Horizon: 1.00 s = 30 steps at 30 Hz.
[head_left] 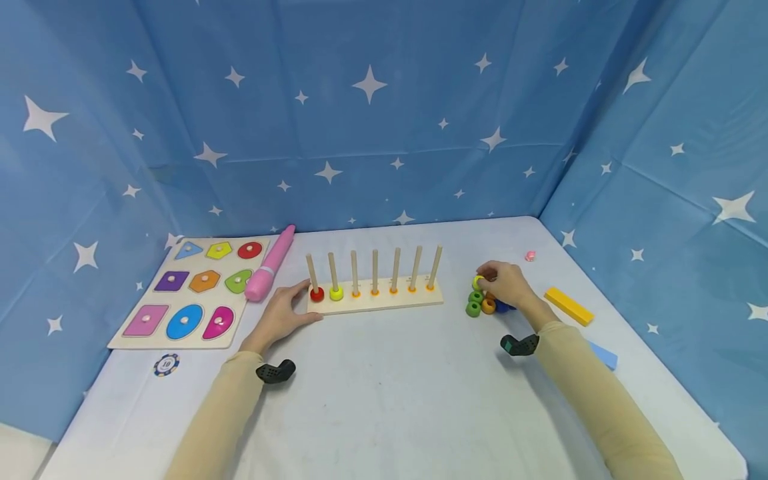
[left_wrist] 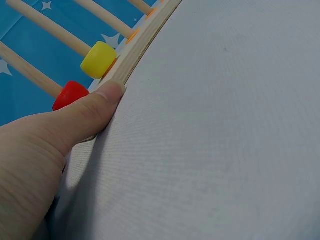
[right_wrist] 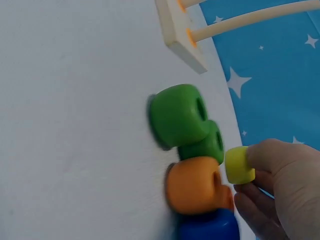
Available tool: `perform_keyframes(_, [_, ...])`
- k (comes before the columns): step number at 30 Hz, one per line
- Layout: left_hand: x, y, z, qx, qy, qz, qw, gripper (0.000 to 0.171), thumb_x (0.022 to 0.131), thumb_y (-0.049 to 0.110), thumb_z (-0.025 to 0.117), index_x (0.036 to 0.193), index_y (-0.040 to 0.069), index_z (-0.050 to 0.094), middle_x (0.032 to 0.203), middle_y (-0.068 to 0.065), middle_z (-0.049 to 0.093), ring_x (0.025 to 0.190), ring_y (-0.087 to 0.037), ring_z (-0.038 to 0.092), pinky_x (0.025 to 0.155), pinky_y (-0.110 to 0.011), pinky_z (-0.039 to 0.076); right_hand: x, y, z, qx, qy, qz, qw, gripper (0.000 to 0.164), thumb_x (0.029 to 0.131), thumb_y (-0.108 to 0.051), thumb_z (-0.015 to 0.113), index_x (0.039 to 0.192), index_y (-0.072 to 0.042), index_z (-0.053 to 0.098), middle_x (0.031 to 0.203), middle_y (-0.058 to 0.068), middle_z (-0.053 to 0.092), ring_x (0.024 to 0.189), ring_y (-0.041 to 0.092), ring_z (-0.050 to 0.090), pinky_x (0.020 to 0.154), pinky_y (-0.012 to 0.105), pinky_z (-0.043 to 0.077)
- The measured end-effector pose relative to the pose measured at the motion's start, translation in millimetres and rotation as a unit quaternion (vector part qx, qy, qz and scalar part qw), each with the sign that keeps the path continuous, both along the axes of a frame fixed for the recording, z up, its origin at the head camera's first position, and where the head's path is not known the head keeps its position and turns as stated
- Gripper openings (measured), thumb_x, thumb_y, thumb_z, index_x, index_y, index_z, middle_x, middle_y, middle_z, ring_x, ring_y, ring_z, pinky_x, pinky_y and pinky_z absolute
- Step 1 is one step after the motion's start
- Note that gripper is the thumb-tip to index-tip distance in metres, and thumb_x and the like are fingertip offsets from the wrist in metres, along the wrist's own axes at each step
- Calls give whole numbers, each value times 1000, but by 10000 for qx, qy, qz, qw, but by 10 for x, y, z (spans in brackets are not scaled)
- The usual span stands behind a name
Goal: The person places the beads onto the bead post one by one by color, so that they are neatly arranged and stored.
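Note:
A wooden peg board (head_left: 384, 301) with a row of upright pegs stands at mid-table. Its leftmost peg carries a red bead (head_left: 317, 294), and the peg beside that a yellow bead (head_left: 337, 293). My left hand (head_left: 281, 319) holds the board's left end, thumb (left_wrist: 95, 107) along the near edge and fingers at the far side. Off the board's right end, my right hand (head_left: 507, 285) pinches another yellow bead (right_wrist: 239, 165) between thumb and fingers. Just below it are green beads (right_wrist: 179, 115), orange beads (right_wrist: 194, 185) and blue beads (right_wrist: 210, 226), partly hidden by the hand in the head view.
At the left lies a shape puzzle board (head_left: 198, 293), with a pink pen-shaped object (head_left: 271, 263) over its right edge and a poker chip (head_left: 166, 365) in front. To the right are a yellow block (head_left: 569, 307), a blue block (head_left: 603, 355) and a small pink figure (head_left: 531, 256).

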State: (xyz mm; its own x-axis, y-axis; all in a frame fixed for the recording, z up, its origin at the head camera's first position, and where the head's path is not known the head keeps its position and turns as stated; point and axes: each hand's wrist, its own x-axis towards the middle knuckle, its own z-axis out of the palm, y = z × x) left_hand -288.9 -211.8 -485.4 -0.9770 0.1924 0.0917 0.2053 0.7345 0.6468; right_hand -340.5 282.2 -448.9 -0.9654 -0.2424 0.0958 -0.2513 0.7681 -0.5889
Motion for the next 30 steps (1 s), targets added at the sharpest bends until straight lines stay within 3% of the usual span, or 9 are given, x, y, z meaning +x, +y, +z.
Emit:
perform_keyframes(9, [-2, -3, -4, 53, 37, 19, 10000, 93, 72, 45, 79, 146, 10, 36, 136, -16, 44, 125, -32, 39, 104, -49, 35, -108, -166, 304, -475, 1054, -175, 9931, 27, 91, -13, 61, 113, 2, 61, 108, 19, 65, 99, 34, 62, 81, 47, 53])
perform_keyframes(17, [1, -6, -7, 25, -19, 45, 10000, 92, 73, 44, 79, 146, 10, 36, 135, -16, 45, 124, -32, 39, 104, -49, 35, -168, -526, 676, -974, 1686, -243, 9806, 26, 93, -14, 57, 115, 1, 61, 109, 17, 65, 98, 29, 63, 83, 40, 53])
perform_keyframes(24, [4, -9, -14, -3, -121, 71, 9999, 91, 74, 44, 79, 147, 12, 35, 136, -14, 45, 125, -30, 39, 104, -48, 35, -163, -1132, 909, -1309, 2037, 532, 9688, 24, 91, -10, 60, 112, 2, 63, 105, 15, 66, 93, 25, 65, 80, 34, 55])
perform_keyframes(30, [12, -4, -12, 3, -52, 75, 10000, 91, 74, 44, 79, 147, 11, 36, 134, -16, 45, 124, -31, 39, 103, -49, 36, -155, -1647, 993, -1492, 2077, 1086, 9606, 23, 90, -6, 61, 111, 3, 63, 104, 13, 67, 92, 22, 65, 79, 27, 54])
